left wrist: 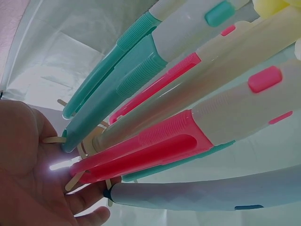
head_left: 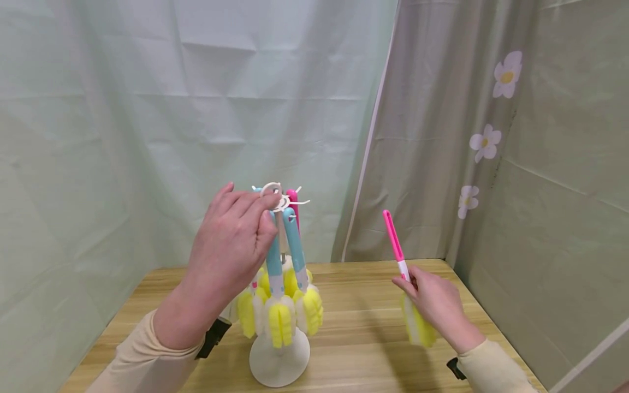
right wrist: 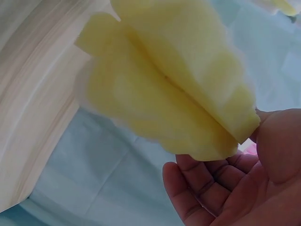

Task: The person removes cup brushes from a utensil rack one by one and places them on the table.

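A white rack with a round base (head_left: pixel 279 360) bears several sponge bottle brushes hung from its top hooks. Their handles are blue (head_left: pixel 295 240) or pink (left wrist: pixel 146 150), and their yellow-and-white sponge heads (head_left: pixel 280 325) point down. At the rack's top, my left hand (head_left: pixel 233 237) grips around the ring (head_left: pixel 271 188) and hooks; part of the grip is hidden. Off to the right, my right hand (head_left: pixel 437 297) holds another sponge brush (head_left: pixel 393 234) by its white neck, pink handle upward. That brush's yellow sponge (right wrist: pixel 174 89) hangs below the hand, over the table.
The rack stands on a wooden table (head_left: pixel 344 322), whose right edge runs beneath my right forearm. Pale curtains (head_left: pixel 270 109) close in the back and sides, with white flowers (head_left: pixel 485 143) printed on the right one.
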### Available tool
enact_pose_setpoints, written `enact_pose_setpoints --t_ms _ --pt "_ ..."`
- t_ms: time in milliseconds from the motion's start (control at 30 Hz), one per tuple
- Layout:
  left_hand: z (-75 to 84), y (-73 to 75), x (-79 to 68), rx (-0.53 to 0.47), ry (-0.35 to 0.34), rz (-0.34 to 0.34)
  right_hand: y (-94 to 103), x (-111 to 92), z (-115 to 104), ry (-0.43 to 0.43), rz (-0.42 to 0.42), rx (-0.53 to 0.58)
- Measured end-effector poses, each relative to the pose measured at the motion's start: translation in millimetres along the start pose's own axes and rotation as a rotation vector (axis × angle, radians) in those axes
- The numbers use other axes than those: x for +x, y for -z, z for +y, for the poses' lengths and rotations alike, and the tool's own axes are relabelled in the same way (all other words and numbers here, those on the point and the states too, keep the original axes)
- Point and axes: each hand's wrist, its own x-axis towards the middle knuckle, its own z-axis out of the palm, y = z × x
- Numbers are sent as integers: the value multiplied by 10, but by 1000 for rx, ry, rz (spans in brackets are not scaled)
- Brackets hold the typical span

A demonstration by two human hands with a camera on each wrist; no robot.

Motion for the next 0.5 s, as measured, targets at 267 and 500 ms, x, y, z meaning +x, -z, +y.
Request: enact_pose_setpoints --t_ms 267,500 --pt "-4 -4 -2 0 -6 7 -20 -44 208 -32 -11 -35" --pt "-9 -7 -6 -10 -2 12 -34 -81 430 -78 -35 -55"
